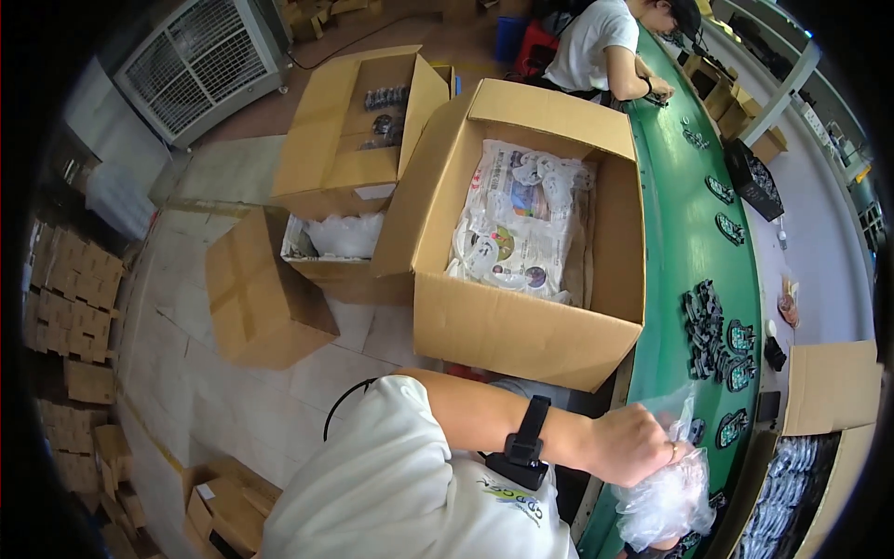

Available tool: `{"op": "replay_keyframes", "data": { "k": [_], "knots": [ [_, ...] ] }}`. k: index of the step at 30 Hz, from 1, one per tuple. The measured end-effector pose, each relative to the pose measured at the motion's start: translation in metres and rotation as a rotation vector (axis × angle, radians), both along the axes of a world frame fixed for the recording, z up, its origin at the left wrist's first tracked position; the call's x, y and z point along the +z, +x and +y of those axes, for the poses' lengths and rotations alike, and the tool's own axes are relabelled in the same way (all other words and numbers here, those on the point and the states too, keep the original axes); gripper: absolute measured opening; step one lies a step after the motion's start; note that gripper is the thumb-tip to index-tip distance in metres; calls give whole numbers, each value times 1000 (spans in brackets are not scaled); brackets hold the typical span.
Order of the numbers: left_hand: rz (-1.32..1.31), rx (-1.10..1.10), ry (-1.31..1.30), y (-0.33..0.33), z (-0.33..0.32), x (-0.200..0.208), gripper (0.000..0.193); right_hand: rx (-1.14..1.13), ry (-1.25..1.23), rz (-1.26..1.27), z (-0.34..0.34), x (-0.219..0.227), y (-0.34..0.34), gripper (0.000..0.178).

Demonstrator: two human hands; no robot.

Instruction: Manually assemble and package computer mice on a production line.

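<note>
My left hand [633, 445] is closed, its fingers pinched on a crumpled clear plastic bag [656, 503] above the near end of the green work surface. A black strap with a small device sits on that wrist. Only a small part of my right hand [663, 542] shows at the bottom edge, beneath the bag; its fingers are hidden behind the plastic. Beside the bag, on the green surface [666, 307], lie dark round-ended parts with greenish circuit boards [732, 429]. Farther up is a pile of black plastic pieces [705, 321].
A large open carton [521, 326] with printed plastic packaging [521, 219] stands left of the work surface. Behind it is another open carton [340, 140]. At right, a carton [829, 391] holds rows of wrapped parts. A co-worker [605, 51] works at the far end.
</note>
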State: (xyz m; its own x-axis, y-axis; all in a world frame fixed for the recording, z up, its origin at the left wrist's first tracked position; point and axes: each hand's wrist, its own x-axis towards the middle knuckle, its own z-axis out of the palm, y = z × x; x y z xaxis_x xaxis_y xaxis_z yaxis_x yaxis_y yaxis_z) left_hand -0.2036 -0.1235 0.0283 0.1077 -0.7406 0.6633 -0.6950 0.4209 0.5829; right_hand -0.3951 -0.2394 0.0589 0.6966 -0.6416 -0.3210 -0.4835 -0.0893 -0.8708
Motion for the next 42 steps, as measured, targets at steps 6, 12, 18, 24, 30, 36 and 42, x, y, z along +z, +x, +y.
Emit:
{"op": "replay_keyframes", "data": {
  "k": [6,12,18,24,30,36,42],
  "knots": [
    [265,-130,-42,-5,-10,-5,10,19,-232,156,9,-36,24,69],
    [136,-254,-63,15,-8,2,31,-207,112,-382,6,-43,85,62],
    [115,-114,-37,25,-21,-19,18,-338,-18,-729,16,-60,48,54],
    [305,-81,-265,12,-30,-6,26,-483,-122,-950,-15,-87,24,45],
    [86,-94,-253,29,-6,10,22,-431,50,-1158,27,1,129,66],
    [-73,-142,-280,31,-17,1,15,-392,130,-1330,-15,-50,109,47],
    [51,-145,-202,39,-1,1,16,-375,409,-1147,38,1,101,54]
  ]
}}
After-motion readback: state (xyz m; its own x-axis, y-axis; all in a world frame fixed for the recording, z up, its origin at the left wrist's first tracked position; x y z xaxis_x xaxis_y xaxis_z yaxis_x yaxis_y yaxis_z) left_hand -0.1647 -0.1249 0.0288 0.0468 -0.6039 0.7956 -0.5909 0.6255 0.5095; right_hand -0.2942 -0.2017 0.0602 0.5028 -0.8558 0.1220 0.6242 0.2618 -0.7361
